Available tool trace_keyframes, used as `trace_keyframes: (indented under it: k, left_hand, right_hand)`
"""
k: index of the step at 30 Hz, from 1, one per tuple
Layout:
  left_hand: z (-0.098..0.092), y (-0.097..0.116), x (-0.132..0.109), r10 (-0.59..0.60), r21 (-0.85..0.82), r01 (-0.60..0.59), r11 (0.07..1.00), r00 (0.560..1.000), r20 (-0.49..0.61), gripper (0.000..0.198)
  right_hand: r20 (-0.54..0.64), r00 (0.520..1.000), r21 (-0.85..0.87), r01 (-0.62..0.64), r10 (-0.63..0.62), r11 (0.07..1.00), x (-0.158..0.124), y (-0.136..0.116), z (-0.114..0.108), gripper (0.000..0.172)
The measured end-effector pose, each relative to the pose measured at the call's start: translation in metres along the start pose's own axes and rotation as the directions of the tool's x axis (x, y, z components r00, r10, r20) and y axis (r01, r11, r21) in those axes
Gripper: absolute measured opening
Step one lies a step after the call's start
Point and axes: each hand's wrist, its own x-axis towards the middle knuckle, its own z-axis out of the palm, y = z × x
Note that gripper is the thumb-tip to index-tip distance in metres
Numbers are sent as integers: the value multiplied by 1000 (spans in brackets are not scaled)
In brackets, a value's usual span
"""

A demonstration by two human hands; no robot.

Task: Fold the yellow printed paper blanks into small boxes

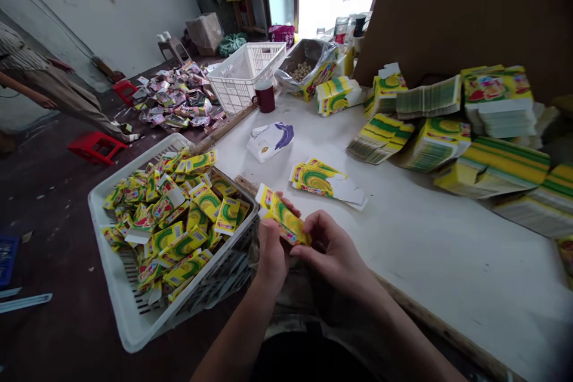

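Between my hands, over the table's front edge, is a small yellow and green printed carton (284,215) with a white flap at its far end. My left hand (272,253) wraps round it, thumb on the near side and fingertips showing behind. At the carton's near right end, my right hand (329,248) pinches with thumb and fingers; that end is partly hidden. Just beyond lie a few flat unfolded cartons (320,182) on the white table (403,233). To the left, a white plastic crate (110,286) holds a heap of folded yellow cartons (179,239).
Bundled flat cartons (430,101) are stacked along the table's right and back. A tissue pack (270,141), a maroon mug (265,97) and a lined box of small round pieces (301,71) stand farther off. Left are red stools (96,147), a pile of packets (179,98) and a person (45,71).
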Motion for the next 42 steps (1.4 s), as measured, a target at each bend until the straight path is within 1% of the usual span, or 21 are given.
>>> trace_keyframes:
  k: [3,8,10,12,14,15,17,19,20,21,22,23,25,26,28,30,31,33,36,39,42]
  left_hand:
    - [-10,-8,1,-3,27,2,1000,999,54,55]
    - [-18,-17,3,92,65,-89,994,994,-54,41]
    - [-19,-18,1,94,119,-88,989,995,-43,35]
    - [-20,-15,0,72,203,-71,977,997,1,33]
    - [-23,-7,0,66,257,-74,964,997,37,37]
    - [-24,-2,0,108,276,-114,954,994,36,40]
    - [-26,12,1,274,345,-263,901,962,18,45]
    - [-25,27,0,428,485,-413,771,900,87,54]
    - [-24,34,0,434,568,-443,693,887,161,66]
    - [-22,40,-1,368,641,-439,630,895,252,82]
    - [-20,44,-1,234,697,-418,583,908,349,94]
    - [-18,46,-2,70,738,-387,553,904,422,99]
    - [-14,46,-4,-180,785,-315,534,864,470,83]
    - [-13,43,-4,-226,795,-288,534,858,462,71]
    - [-11,35,-7,-194,811,-257,526,892,409,56]
    - [-11,25,-11,-134,814,-264,518,914,383,54]
    - [-11,21,-13,-117,809,-283,515,912,394,54]
    - [-11,14,-17,-69,793,-347,500,897,436,58]
    - [-13,9,-18,29,743,-487,459,844,535,69]
    - [-13,9,-16,107,676,-582,451,788,607,67]
    - [-12,9,-13,107,670,-557,491,802,588,56]
  right_hand:
    - [-28,1000,-14,10,-10,1000,1,2,-8,25]
    - [1,1000,-105,-8,8,994,-3,0,-15,17]
    - [-2,1000,-141,-11,10,990,-3,0,-17,13]
    - [-32,999,-202,19,-26,979,-3,0,-22,9]
    - [-119,984,-330,88,-134,940,-3,1,-30,9]
    - [-160,962,-431,133,-220,892,-3,1,-34,10]
    - [-170,896,-654,209,-411,727,-4,1,-42,16]
    - [-49,849,-789,290,-526,541,-5,-1,-46,22]
    - [34,837,-812,342,-546,474,-6,-2,-46,23]
    - [117,825,-807,403,-553,431,-7,-4,-44,21]
    - [190,812,-788,461,-551,408,-8,-6,-41,20]
    - [240,800,-764,505,-550,401,-10,-8,-38,19]
    - [215,799,-737,510,-561,445,-13,-12,-32,23]
    - [138,814,-726,471,-565,502,-14,-12,-30,31]
    - [-87,844,-659,349,-529,666,-15,-12,-28,56]
    - [-236,889,-486,241,-392,840,-14,-8,-27,72]
    - [-233,927,-373,192,-292,908,-13,-7,-26,68]
    - [-125,989,-152,65,-85,986,-10,-4,-24,55]
    - [22,995,57,-103,102,993,-4,-3,-20,52]
    - [24,991,110,-130,128,985,-1,-2,-19,53]
    - [9,999,71,-41,40,997,-2,1,-20,50]
